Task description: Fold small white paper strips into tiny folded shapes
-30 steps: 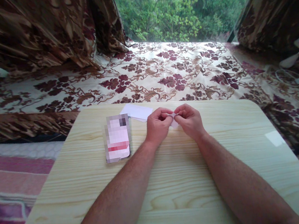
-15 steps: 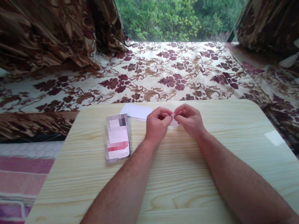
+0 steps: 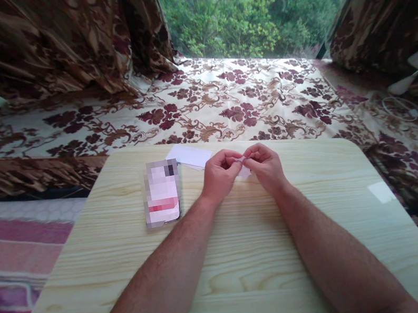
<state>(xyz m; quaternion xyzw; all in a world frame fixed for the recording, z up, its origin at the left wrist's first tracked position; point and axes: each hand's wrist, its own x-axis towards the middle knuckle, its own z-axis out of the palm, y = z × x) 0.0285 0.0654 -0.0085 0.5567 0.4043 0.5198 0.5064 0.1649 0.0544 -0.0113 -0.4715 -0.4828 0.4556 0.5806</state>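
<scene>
**A:** What did the view show, from the largest item down?

**B:** A floral cloth [image 3: 246,91] covered the ledge below the window. In front of it stood a pale wood-grain table [image 3: 250,256]. A phone [image 3: 161,192] lay flat on the table's far left part, with white sheets [image 3: 190,155] just beyond it, near the far edge.

**A:** And the hands?

**B:** The left hand [image 3: 220,176] and right hand [image 3: 265,165] met over the far middle of the table, knuckles nearly touching. Thumb and forefinger of each were pinched narrowly on a small paper piece [image 3: 244,171], pale pink-white, held between them just above the tabletop. The other fingers were curled in.

**A:** What could have gone wrong from there?

**B:** As a judgement: the piece looked thin, so an uneven outward pull by the two pinches could have torn it. The fingertips hid most of it, so a crease could have run crooked. A loosened pinch would have dropped it onto the table.

**A:** Any legible writing or brand?

**B:** None. The phone's face was pixelated, showing only a red band, and the sheets appeared blank.
</scene>
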